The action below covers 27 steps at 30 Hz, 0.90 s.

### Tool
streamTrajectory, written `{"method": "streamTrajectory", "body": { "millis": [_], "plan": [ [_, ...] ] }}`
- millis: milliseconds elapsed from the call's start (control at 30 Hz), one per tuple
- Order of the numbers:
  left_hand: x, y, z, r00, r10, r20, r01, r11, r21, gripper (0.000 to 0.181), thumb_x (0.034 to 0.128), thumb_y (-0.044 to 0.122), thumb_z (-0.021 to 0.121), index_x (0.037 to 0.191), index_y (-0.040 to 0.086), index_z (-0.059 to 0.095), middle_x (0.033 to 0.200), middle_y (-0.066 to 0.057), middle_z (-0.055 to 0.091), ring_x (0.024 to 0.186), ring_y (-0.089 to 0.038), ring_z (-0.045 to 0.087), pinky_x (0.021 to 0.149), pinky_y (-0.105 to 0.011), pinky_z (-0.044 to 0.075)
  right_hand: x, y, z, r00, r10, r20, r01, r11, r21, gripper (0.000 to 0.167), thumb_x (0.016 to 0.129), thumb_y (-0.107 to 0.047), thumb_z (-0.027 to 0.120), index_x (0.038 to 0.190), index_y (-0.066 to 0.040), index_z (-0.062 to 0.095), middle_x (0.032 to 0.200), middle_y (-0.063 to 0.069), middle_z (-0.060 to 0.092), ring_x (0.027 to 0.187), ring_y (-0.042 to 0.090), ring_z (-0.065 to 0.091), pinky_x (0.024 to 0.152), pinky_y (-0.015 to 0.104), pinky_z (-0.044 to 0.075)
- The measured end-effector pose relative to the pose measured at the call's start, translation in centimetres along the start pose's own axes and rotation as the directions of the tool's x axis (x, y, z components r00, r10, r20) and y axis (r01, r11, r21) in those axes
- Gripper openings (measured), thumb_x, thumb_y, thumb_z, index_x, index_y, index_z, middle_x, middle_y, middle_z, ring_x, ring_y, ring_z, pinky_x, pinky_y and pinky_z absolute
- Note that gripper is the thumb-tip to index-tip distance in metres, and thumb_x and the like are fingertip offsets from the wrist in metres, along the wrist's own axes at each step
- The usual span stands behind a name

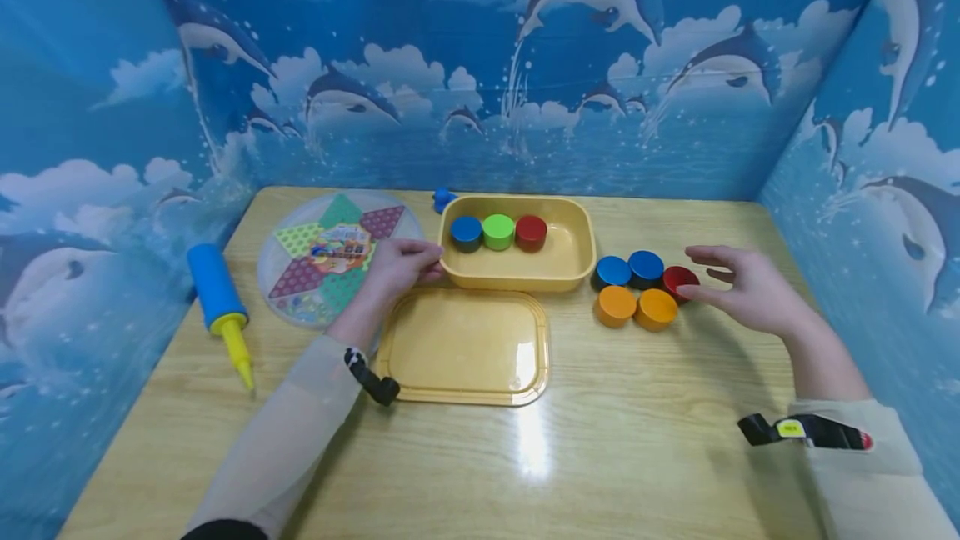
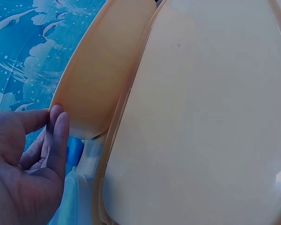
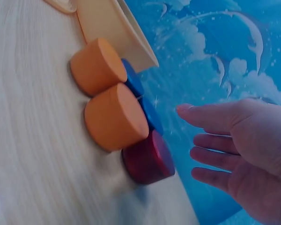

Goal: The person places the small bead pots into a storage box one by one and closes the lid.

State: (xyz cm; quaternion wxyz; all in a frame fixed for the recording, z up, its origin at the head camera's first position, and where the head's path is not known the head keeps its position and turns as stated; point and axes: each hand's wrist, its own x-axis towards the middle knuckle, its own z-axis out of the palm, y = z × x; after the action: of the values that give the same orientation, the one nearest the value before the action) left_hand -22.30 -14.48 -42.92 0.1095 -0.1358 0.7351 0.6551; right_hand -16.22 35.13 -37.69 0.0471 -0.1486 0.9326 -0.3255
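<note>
My left hand pinches the left end of a yellow plastic box, its fingertips at the rim in the left wrist view. Inside the box stand a blue cylinder block, a green one and a red one, side by side. Right of the box, two blue blocks, a red block and two orange blocks cluster together. My right hand hovers beside the red block, fingers spread and holding nothing; the right wrist view shows a gap between hand and blocks.
A yellow lid lies flat in front of the box. To the left are a round star-patterned game board and a blue and yellow hand pump. A small blue object sits behind the box. Dolphin-print cloth encloses the table.
</note>
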Motion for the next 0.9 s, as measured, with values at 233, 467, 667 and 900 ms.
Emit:
{"method": "streamTrajectory", "body": {
  "millis": [233,467,667,900],
  "plan": [
    [-0.2,0.0,0.0,1.0,0.007,0.001,-0.007,1.0,-0.004,0.026,0.1013,0.009,0.074,0.122,-0.007,0.073,0.097,-0.017,0.075,0.077,-0.015,0.075,0.079,-0.029,0.066,0.0,1.9,0.7,0.998,0.023,0.065,-0.024,0.999,0.024,0.063,0.098,-0.019,0.081,0.146,0.012,0.053,0.146,0.033,0.055,0.129,0.05,0.056,0.106,0.064,0.046],
    [-0.2,0.0,0.1,1.0,0.01,0.001,-0.01,1.0,-0.028,0.027,0.1007,0.008,0.075,0.122,-0.008,0.072,0.094,-0.016,0.075,0.075,-0.015,0.075,0.079,-0.03,0.066,0.6,3.1,1.5,0.987,0.117,0.115,-0.122,0.992,0.041,0.071,0.099,-0.025,0.079,0.153,0.009,0.046,0.15,0.033,0.051,0.132,0.051,0.054,0.104,0.055,0.053],
    [-0.2,-0.1,0.0,1.0,0.004,0.004,-0.003,0.999,-0.038,0.025,0.1007,0.007,0.074,0.121,-0.008,0.073,0.094,-0.017,0.075,0.075,-0.016,0.075,0.078,-0.031,0.066,0.9,3.9,2.2,0.981,0.143,0.131,-0.15,0.988,0.046,0.072,0.101,-0.021,0.077,0.155,0.01,0.042,0.151,0.035,0.049,0.129,0.051,0.057,0.097,0.044,0.061],
    [-0.3,0.1,0.0,1.0,0.001,0.007,0.0,0.999,-0.047,0.024,0.1004,0.006,0.074,0.12,-0.009,0.073,0.095,-0.018,0.075,0.075,-0.016,0.075,0.079,-0.031,0.066,0.9,4.1,2.2,0.984,0.143,0.106,-0.151,0.986,0.067,0.072,0.1,-0.021,0.078,0.155,0.01,0.043,0.148,0.036,0.051,0.124,0.051,0.061,0.091,0.03,0.063]
  ]
}}
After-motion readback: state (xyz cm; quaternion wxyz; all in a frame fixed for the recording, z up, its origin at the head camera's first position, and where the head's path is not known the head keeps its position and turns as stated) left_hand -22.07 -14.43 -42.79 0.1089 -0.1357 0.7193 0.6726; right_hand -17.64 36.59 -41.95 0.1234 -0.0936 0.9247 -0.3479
